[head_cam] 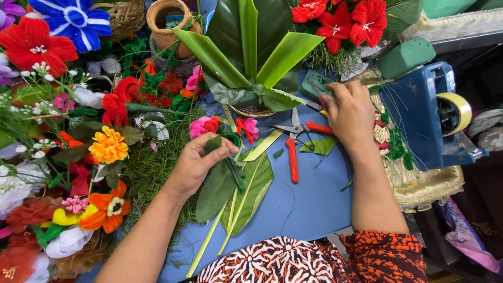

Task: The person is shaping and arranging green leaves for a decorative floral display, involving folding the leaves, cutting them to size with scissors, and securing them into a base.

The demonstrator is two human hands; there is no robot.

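Observation:
My left hand [198, 162] is closed around a bunch of large green leaves [238, 191], pinching them near their bases; their stems trail toward me over the blue table [309, 204]. My right hand [350, 112] reaches to the far right of the table, fingers curled on a small dark green piece beside a block of green floral foam [406, 56]. Whether it grips anything is hidden. Red-handled scissors [293, 149] lie open between the two hands. A basket with upright broad green leaves [251, 57] stands just beyond.
Piles of artificial flowers [107, 147] in red, orange, pink and white cover the left side. A blue tape dispenser [424, 112] with a yellow roll sits at right. A clay pot [168, 23] and a wicker basket [123, 18] stand at the back.

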